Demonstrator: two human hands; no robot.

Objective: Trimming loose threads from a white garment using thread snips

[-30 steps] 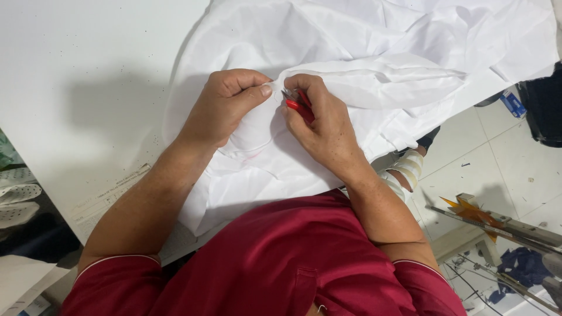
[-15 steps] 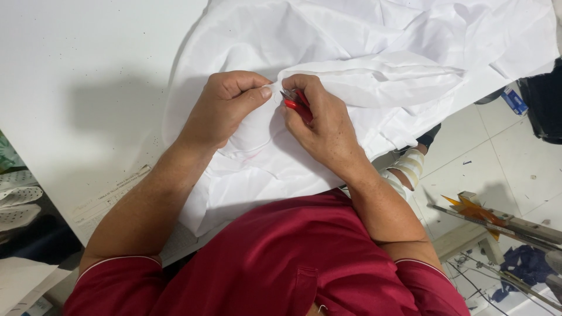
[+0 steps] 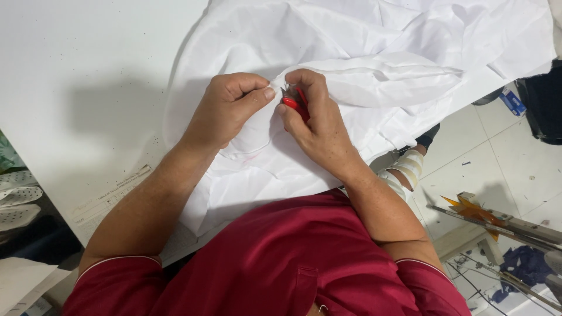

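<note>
A white garment is lying rumpled across the white worktop, with its near edge hanging over the worktop's front rim toward the red-shirted torso.

Left hand: curled, thumb and forefinger pressed together, a fold of the white garment being pinched between them just beside the right hand. The wrist is resting on the cloth.

Right hand: fingers closed around a small red-handled snipping tool; only the red grip and a bit of grey metal at the tip are being shown between thumb and fingers. Whether the blades are touching the cloth cannot be told. The tool tip is being held right at the pinched fold, the two hands almost touching.

Compared with the frames one second and half a second back: almost nothing is being changed. Both hands are being kept at the same spot on the cloth, the same pinch and the same grip being maintained. The folds of the garment are lying as before. The left thumb is seen pressed slightly closer to the tool tip.

Surroundings: a printed paper sheet is lying at the worktop's near edge, partly under the left forearm. A tiled floor is visible at right, with a sandalled foot on it.
</note>
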